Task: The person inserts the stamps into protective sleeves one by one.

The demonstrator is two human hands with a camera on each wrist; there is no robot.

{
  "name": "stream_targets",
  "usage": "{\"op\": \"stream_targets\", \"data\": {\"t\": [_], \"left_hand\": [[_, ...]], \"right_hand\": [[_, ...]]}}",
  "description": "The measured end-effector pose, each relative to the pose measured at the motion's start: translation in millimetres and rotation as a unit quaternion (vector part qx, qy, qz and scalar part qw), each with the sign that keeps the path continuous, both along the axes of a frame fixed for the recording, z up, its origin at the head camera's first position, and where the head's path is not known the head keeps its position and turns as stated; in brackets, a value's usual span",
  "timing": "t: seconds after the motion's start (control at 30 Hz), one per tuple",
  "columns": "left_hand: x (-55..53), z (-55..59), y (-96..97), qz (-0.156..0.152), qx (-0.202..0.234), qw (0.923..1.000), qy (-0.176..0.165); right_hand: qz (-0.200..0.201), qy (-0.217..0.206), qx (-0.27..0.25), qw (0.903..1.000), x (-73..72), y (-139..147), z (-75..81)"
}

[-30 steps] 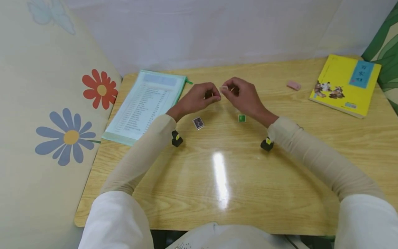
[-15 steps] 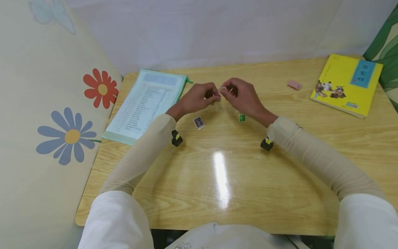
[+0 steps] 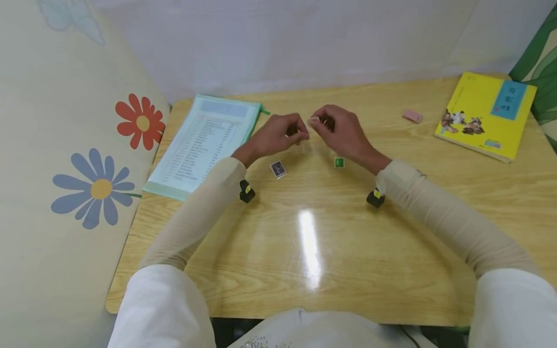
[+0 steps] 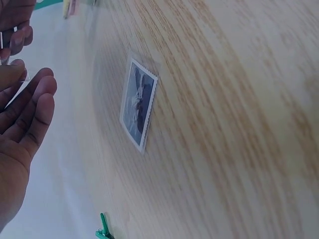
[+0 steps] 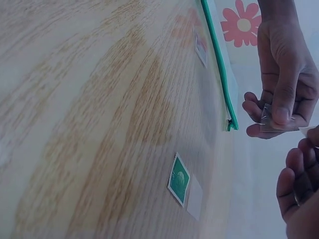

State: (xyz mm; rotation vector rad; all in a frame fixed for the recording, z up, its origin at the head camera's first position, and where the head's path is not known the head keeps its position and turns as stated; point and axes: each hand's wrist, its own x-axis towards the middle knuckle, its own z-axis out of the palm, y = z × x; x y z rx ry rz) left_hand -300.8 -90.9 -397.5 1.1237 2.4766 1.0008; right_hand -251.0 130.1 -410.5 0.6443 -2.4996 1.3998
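Both hands are raised above the middle of the table, their fingertips close together. My left hand point(image 3: 276, 134) pinches a small clear plastic sleeve point(image 5: 267, 122) between thumb and fingers. My right hand point(image 3: 341, 133) pinches a small pale stamp point(image 3: 314, 119) beside it; its face is mostly hidden by the fingers. On the table below the left hand lies a stamp with a dark picture point(image 4: 138, 105) and a white perforated edge, clear plastic showing around it. A green stamp point(image 3: 339, 163) with a white border lies on the table below the right hand.
A pale blue zip pouch point(image 3: 209, 140) with printed lines lies at the left, its green zip pull near the left hand. A pink eraser-like block point(image 3: 412, 116) and a yellow book point(image 3: 487, 116) lie at the right. A white cloth wall point(image 3: 304, 43) stands behind the table.
The right hand has drawn slightly back and to the right with its stamp, widening the gap to the left fingertips. The left hand and the stamps on the table stay in place.
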Motion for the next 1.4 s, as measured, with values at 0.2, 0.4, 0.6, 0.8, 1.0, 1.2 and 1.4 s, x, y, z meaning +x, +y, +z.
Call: {"op": "stream_targets", "data": {"t": [0.2,0.4,0.6,0.8,1.0,1.2,1.4], "left_hand": [[0.7,0.3,0.1,0.0,-0.002,1.0,0.002],[0.0,-0.5,0.1,-0.002,-0.002,1.0,0.005],[0.1,-0.1,0.4,-0.001,-0.003,0.9999,0.01],[0.4,-0.3,-0.5,-0.003,-0.006,0.9999,0.01],[-1.1,-0.6,-1.7,0.0,-0.011,0.9999,0.007],[-0.2,1.0,-0.9,0.001,-0.018,0.9998,0.011],[-0.1,0.7,-0.4,0.002,-0.021,0.9998,0.004]], "right_hand": [[0.0,-0.012,0.013,0.9998,0.8,0.1,0.0],[-0.006,-0.003,0.028,0.9996,0.2,-0.2,-1.3],[-0.002,0.015,0.046,0.9988,0.4,-0.3,-0.6],[0.006,0.043,0.061,0.9972,0.7,-1.2,1.4],[0.021,0.073,0.091,0.9929,0.7,-2.6,4.1],[0.031,0.059,0.109,0.9918,1.0,-2.9,7.1],[0.037,0.033,0.129,0.9904,0.0,-1.1,10.4]]}}
